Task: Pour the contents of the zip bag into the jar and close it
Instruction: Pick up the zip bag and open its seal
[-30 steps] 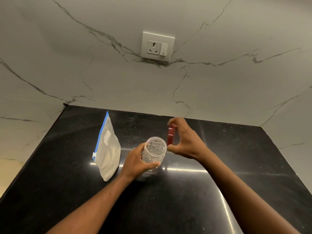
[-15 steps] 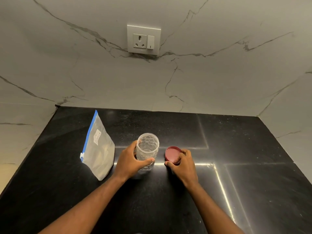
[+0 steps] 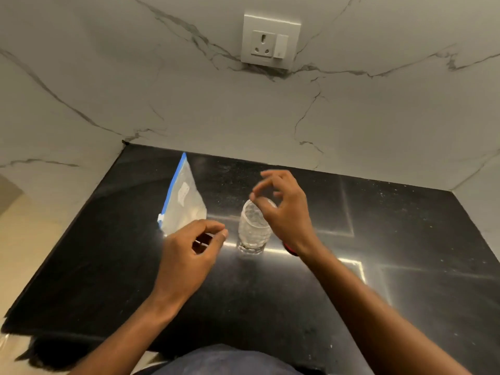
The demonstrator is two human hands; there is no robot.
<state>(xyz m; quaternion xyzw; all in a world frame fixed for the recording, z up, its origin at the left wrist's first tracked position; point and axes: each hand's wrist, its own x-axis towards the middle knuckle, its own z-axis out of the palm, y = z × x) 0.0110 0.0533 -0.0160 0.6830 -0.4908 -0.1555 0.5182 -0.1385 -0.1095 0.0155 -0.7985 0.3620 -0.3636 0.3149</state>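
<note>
looking at: a black counter (image 3: 405, 266) set against marble walls, seen from above the hands, socket (image 3: 271, 41) on the wall at 12 o'clock
jar: clear dimpled jar (image 3: 253, 228) stands upright mid-counter with its mouth open and no lid on, looks empty
lid: a sliver of red lid (image 3: 289, 249) peeks out under the right wrist, just at the jar's 3 o'clock, lying on the counter
zip bag: zip bag (image 3: 186, 201) stands propped up at the jar's 10 o'clock, near but not touching it, pale contents slumped in the bottom
bag axis: its blue zip edge runs from the high far tip down toward 7 o'clock, slider tab at the low near end
left hand: left hand (image 3: 189, 255) hovers loosely curled, fingers half open, holding nothing, its fingertips just short of the bag's near bottom corner
right hand: right hand (image 3: 284, 209) hangs over the jar mouth, fingers spread and curled, holding nothing; it's blurred, so i can't tell if a fingertip brushes the rim
key relation: the bag lies at 11 o'clock from the left hand and across the jar from the right, so the left is clearly the nearer one
step, my guess: jar is opened, bag not yet picked up, pouring hasn't begun
next move needs: probably grabbing the bag low with the left and working the slider with the right
watch out: that jar is narrow and stands right in the right hand's path, easy to knock over
</note>
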